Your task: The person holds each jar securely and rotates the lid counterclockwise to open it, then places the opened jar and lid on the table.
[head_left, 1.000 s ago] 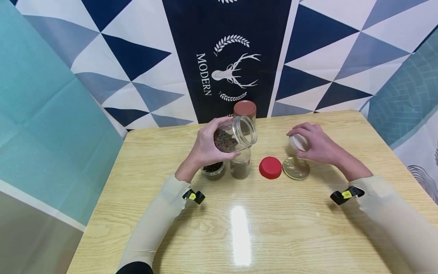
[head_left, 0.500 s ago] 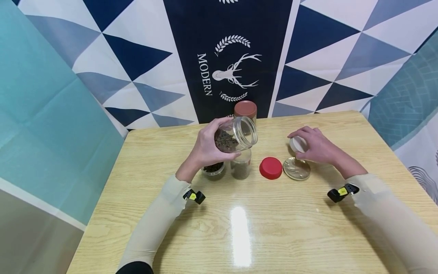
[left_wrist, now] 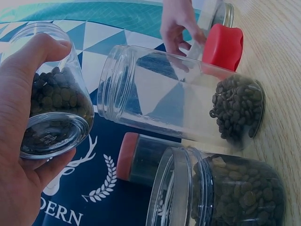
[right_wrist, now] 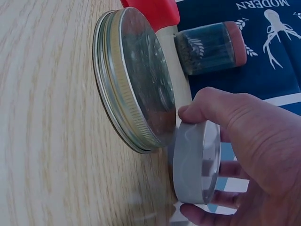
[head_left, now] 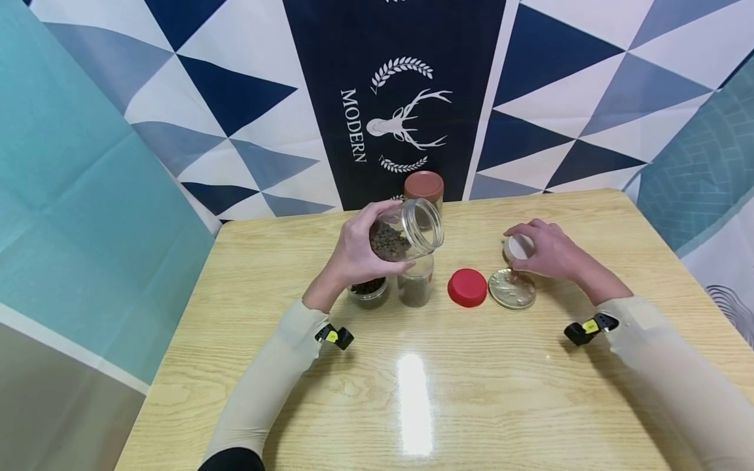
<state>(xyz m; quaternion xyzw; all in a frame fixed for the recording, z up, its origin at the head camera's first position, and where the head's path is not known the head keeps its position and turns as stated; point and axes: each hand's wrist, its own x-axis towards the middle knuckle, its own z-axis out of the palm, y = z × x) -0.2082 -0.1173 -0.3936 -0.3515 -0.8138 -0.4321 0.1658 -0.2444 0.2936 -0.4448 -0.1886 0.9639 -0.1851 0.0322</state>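
My left hand (head_left: 356, 245) grips a clear glass jar (left_wrist: 61, 101) part-filled with small dark brown pellets. In the head view this jar is tilted, its uncovered mouth towards the right, with the pellets lying inside. Below it stands a tall clear jar (left_wrist: 164, 89) with some dark pellets at its bottom. A wider jar (left_wrist: 240, 193) of pellets stands beside that one, partly covered by my left hand in the head view. To the right, my right hand (head_left: 550, 252) holds a white round lid (right_wrist: 190, 162) by its rim, low over the table behind a gold-rimmed lid (right_wrist: 134, 80).
A red lid (head_left: 468, 288) lies on the wooden table (head_left: 294, 405) between the tall jar and the gold-rimmed lid. Towards the back stands a jar with a brownish-red lid (head_left: 424, 186), against the patterned backdrop (head_left: 530, 131).
My right hand has come down closer to the table with the white lid and shifted slightly to the right. The left hand and its tilted jar stay nearly where they were.
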